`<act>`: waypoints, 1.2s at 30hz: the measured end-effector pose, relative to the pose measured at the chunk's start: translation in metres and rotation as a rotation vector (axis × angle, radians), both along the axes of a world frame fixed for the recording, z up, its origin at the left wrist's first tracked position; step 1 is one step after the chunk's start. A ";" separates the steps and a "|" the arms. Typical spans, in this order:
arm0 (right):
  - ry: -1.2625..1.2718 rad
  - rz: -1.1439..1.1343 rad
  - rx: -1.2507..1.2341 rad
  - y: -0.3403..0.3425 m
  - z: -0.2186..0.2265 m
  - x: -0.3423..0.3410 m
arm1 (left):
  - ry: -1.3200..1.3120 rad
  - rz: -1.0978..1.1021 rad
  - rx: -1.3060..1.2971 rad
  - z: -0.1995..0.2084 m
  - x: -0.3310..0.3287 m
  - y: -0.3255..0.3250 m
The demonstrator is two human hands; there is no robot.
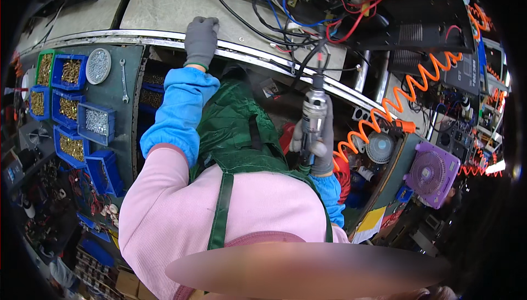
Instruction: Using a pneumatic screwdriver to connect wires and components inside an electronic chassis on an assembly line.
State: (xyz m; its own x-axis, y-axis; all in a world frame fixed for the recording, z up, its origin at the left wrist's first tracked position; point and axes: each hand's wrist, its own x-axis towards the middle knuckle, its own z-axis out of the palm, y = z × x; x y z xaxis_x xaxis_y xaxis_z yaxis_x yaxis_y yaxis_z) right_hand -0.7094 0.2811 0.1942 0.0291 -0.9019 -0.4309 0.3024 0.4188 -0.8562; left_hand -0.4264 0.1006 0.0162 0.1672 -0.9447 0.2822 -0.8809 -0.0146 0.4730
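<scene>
My right hand (324,135), in a grey glove, is wrapped round a metal air screwdriver (314,110). The tool points away from me, its bit end reaching the near edge of an opened black equipment case (422,31) full of wires. What the bit touches is too small to tell. My left hand (201,42), also gloved in grey, rests on the bench's pale metal edge (164,37) with its fingers curled in. Whatever those fingers may hold is hidden. Red and blue wires (351,31) and black cables lie between the case and the bench edge.
Blue bins (70,71) of brass-coloured and silver fasteners stand on the left side table, beside a round dish (99,66) of small parts and a wrench (124,81). An orange coiled hose (392,110) stretches across the right, near a purple fan (432,175).
</scene>
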 end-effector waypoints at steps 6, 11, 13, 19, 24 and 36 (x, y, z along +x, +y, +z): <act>0.069 0.190 0.093 -0.003 -0.003 -0.001 | 1.383 -0.320 0.369 0.071 -0.068 0.020; 0.055 0.177 0.130 0.000 -0.005 0.002 | 1.861 -0.354 0.568 0.080 -0.112 0.020; 0.041 0.159 0.132 0.002 -0.004 0.000 | 1.888 -0.325 0.582 0.080 -0.118 0.018; 0.145 0.192 0.108 0.005 -0.012 -0.003 | 1.715 -0.348 0.605 0.083 -0.123 0.012; -0.020 0.199 0.169 0.008 -0.004 -0.010 | 1.191 -0.587 0.684 0.104 -0.104 -0.003; -0.142 0.111 0.077 0.000 -0.008 -0.007 | 1.741 -0.499 0.675 0.120 -0.139 -0.008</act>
State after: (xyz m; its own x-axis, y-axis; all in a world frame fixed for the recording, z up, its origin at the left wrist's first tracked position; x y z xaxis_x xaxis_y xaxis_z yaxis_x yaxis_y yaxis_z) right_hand -0.7162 0.2810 0.1865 0.1916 -0.8544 -0.4831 0.3660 0.5189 -0.7725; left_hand -0.5650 0.0924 0.1364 -0.4589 -0.8534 -0.2470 0.4973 -0.4772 0.7245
